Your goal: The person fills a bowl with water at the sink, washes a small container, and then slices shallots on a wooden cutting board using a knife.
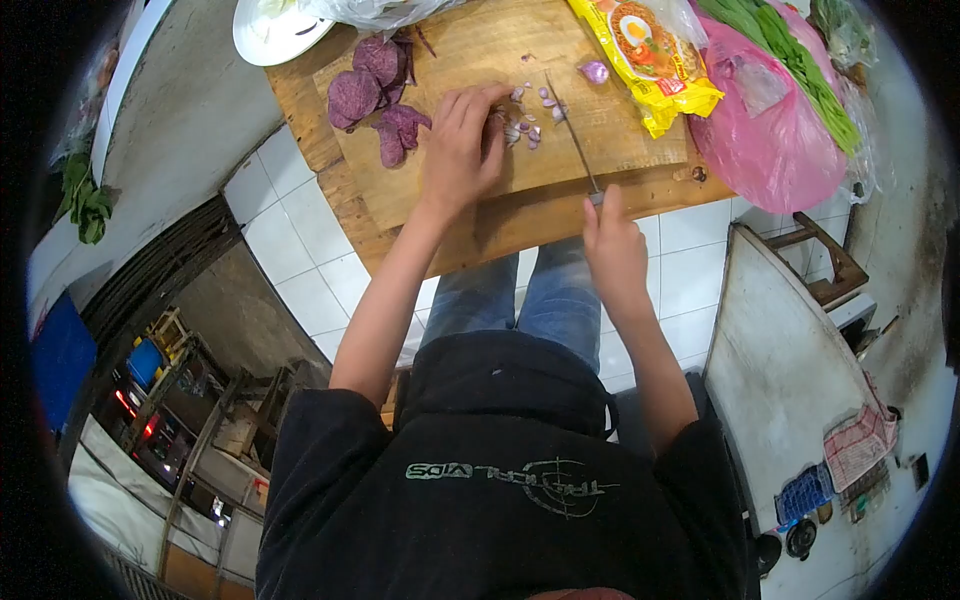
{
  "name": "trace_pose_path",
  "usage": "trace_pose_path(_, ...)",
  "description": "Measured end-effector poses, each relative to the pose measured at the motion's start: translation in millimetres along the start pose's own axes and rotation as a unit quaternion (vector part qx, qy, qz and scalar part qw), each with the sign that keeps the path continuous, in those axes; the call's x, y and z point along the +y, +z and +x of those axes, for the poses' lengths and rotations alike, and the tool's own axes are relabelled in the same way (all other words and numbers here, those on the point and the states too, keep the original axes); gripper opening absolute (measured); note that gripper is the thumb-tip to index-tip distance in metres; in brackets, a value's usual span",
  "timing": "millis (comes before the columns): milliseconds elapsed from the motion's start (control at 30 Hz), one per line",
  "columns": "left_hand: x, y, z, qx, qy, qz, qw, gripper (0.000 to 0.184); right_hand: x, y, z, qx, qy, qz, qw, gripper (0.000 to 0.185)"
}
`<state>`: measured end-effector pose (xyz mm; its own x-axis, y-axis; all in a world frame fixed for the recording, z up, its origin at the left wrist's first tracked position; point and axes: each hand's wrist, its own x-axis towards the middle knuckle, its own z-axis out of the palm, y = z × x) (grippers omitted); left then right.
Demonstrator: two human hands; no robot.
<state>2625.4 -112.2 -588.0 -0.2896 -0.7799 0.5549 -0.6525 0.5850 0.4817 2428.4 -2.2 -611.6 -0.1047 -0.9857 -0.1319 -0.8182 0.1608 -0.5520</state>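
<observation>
My right hand (616, 243) is wrapped round the handle of a knife (574, 135), whose blade points away from me over the wooden cutting board (450, 190). Beside the blade, to its left, lie several small pieces of chopped shallot (532, 132). My left hand (465, 140) rests on the board with its fingers curled down next to these pieces; what is under the fingertips is hidden. Left of that hand are purple slices (355, 98), some stacked and some loose. A whole small shallot (594, 72) sits right of the knife.
A yellow packet of instant noodles (650, 60) lies at the board's right edge. Beyond it are a pink plastic bag (765, 150) and long green leaves (800, 75). A white plate (275, 35) and a clear plastic bag (385, 10) are at the back left.
</observation>
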Motion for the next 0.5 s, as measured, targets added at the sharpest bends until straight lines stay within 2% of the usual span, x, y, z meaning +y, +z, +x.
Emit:
trace_pose_path(100, -4, 2, -6, -0.019, -0.005, -0.002, 1.0, 0.035, 1, 8, -3, 0.013, -0.007, -0.006, 1.0, 0.029)
trace_pose_path(200, -1, 3, -9, -0.038, 0.0, -0.018, 0.999, 0.036, 12, -7, -5, -0.04, -0.021, 0.222, 0.974, 0.029)
trace_pose_path(300, 6, 3, -1, -0.025, 0.004, -0.034, 0.999, 0.036, 12, -27, -5, -0.088, 0.01, 0.225, 0.97, 0.028)
trace_pose_path(400, 11, -1, 6, -0.013, 0.004, -0.034, 0.999, 0.035, 12, -34, -4, -0.08, 0.006, 0.197, 0.977, 0.027)
trace_pose_path(500, 18, -7, 12, -0.013, 0.005, -0.023, 1.0, 0.035, 7, -34, -1, -0.012, -0.051, 0.173, 0.984, 0.026)
